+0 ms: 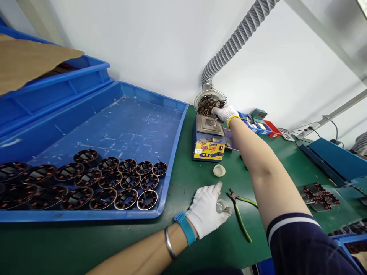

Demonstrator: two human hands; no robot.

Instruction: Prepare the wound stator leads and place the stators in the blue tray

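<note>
My left hand [207, 210], in a white glove, curves its thumb and fingers around a small clear cup [221, 206] on the green table. A shallow whitish lid or dish [219, 170] lies just beyond. To the right of the cup rest diagonal cutters [238, 208] with green handles, jaws spread. My right hand [226, 114], also gloved, reaches over the metal top of a blue and yellow solder pot [208, 143] with a lit red display. Its fingers are closed by the round wire guard [208, 107]; what they hold is hidden.
A blue tray [169, 160] at left holds several wound motor stators [126, 198]. Stacked blue crates [71, 84] with brown paper stand behind it. A grey exhaust hose [235, 42] comes down to the guard. Small bins [262, 128] and more stators [319, 196] are at right.
</note>
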